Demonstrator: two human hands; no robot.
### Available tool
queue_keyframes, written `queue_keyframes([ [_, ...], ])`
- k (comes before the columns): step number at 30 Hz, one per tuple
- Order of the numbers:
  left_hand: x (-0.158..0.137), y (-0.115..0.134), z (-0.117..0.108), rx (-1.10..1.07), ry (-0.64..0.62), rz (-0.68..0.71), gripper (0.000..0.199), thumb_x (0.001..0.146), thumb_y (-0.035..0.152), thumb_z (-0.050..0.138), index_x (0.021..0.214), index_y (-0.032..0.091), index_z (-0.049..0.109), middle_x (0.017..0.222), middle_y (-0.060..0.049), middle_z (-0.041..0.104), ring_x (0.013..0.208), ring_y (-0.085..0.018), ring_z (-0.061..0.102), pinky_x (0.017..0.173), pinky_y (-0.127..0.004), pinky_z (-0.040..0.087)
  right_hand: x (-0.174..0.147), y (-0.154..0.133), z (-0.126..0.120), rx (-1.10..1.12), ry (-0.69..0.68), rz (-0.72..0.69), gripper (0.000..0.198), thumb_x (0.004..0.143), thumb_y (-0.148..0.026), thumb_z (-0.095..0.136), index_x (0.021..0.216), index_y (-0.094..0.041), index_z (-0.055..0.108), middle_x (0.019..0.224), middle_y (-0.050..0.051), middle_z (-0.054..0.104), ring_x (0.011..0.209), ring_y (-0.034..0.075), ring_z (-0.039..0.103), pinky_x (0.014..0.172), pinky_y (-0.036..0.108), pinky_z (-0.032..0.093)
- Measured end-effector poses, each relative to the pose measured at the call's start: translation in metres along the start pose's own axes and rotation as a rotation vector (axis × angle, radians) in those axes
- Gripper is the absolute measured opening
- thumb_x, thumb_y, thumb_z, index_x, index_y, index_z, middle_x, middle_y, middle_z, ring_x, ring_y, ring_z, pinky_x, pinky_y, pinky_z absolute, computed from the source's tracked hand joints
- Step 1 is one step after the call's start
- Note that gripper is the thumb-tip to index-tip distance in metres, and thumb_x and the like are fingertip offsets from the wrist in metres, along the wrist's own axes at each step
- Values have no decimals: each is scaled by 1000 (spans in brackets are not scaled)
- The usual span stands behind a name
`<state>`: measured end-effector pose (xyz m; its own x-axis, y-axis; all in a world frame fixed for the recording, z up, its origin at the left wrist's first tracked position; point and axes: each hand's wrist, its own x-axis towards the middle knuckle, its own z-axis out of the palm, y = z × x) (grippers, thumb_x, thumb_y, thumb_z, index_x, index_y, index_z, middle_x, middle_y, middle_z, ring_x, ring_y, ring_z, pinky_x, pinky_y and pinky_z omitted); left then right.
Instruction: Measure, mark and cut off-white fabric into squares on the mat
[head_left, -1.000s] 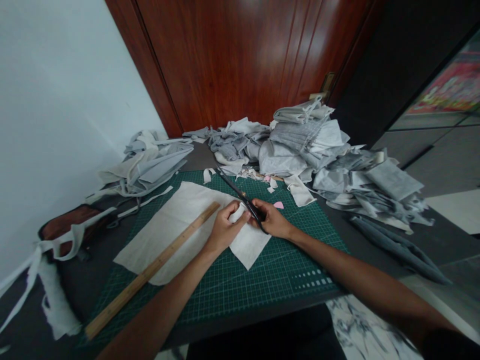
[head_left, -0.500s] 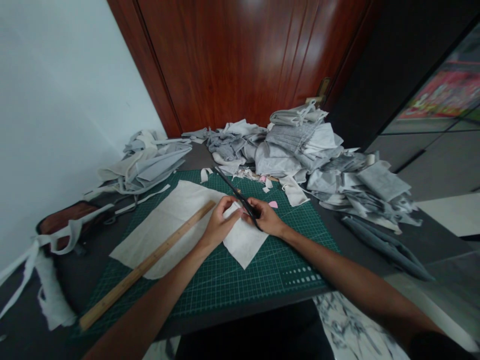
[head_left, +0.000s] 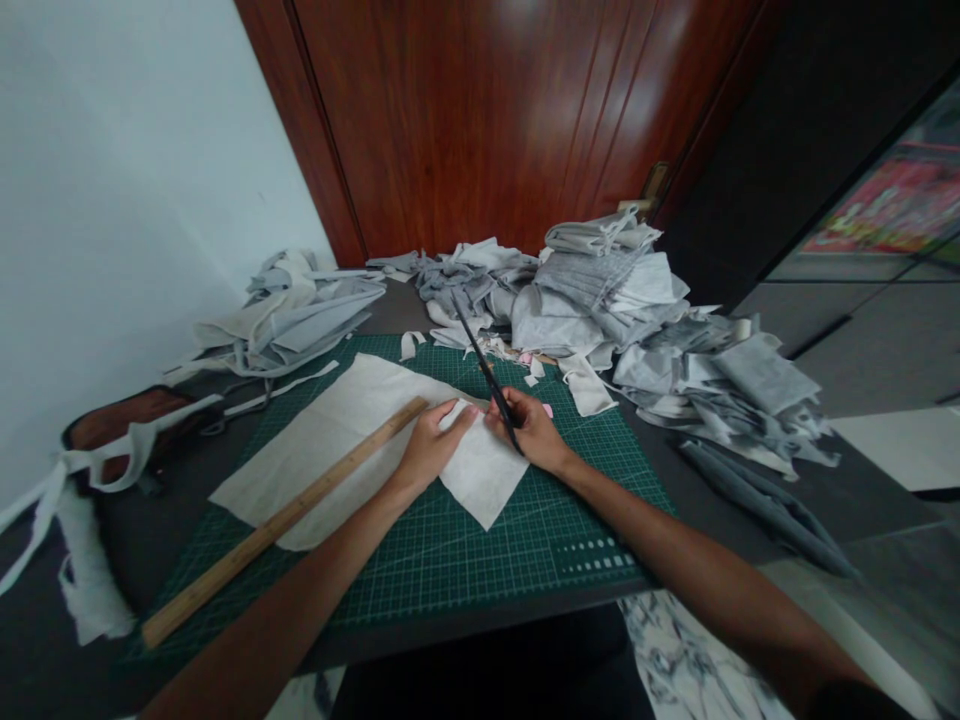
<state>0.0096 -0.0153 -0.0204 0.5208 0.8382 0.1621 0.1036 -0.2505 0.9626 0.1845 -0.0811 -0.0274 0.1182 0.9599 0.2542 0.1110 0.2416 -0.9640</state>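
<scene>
Over the green cutting mat [head_left: 525, 560], my left hand [head_left: 431, 445] pinches the upper left edge of a small white cloth piece [head_left: 484, 480]. My right hand [head_left: 531, 430] is closed round black scissors [head_left: 484, 365], whose blades point away from me toward the fabric heap. Its fingertips are close to the cloth's right upper edge; whether they also grip the cloth I cannot tell. A larger white cloth [head_left: 360, 400] lies flat to the left, partly under my left hand, with a long wooden ruler [head_left: 300, 505] slanting across it.
Grey and white fabric piles [head_left: 600, 290] line the table's back and right. Another fabric pile [head_left: 300, 310] stands at the left wall. A brown pouch [head_left: 112, 430] and a white cloth roll [head_left: 94, 575] lie far left. Dark folded cloth [head_left: 765, 500] rests at the right.
The scissors have swung to point more straight ahead, their blades farther from my left hand. My hands have drawn slightly apart, and the view has shifted a little.
</scene>
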Motion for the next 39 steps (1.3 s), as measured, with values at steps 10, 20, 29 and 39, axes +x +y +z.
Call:
queue_keyframes([
  [10, 2, 3, -8, 20, -7, 93, 32, 87, 48, 70, 74, 19, 71, 70, -1, 68, 68, -19, 59, 63, -28, 46, -4, 0, 6, -43, -63, 7, 40, 77, -47, 85, 80, -22, 54, 73, -5, 50, 67, 13, 43, 62, 25, 35],
  [20, 1, 4, -8, 45, -36, 45, 32, 86, 47, 63, 70, 19, 65, 67, 0, 60, 68, -18, 54, 64, -28, 42, -6, 0, 9, -23, -87, 32, 40, 76, -44, 86, 79, -21, 54, 71, -5, 47, 64, 12, 39, 59, 25, 32],
  [29, 2, 3, -8, -21, -13, 4, 39, 88, 54, 60, 68, 21, 59, 63, 1, 53, 63, -17, 48, 58, -30, 36, -7, -1, 7, -28, -65, 61, 42, 74, -48, 87, 78, -22, 54, 70, -5, 48, 63, 12, 39, 57, 25, 32],
  [39, -1, 7, -10, -205, -104, -68, 39, 79, 44, 78, 108, 18, 74, 101, -5, 75, 88, -22, 66, 72, -29, 48, -6, -5, 7, 14, 87, 2, 40, 71, -47, 87, 80, -23, 55, 76, -3, 54, 70, 15, 47, 65, 27, 41],
])
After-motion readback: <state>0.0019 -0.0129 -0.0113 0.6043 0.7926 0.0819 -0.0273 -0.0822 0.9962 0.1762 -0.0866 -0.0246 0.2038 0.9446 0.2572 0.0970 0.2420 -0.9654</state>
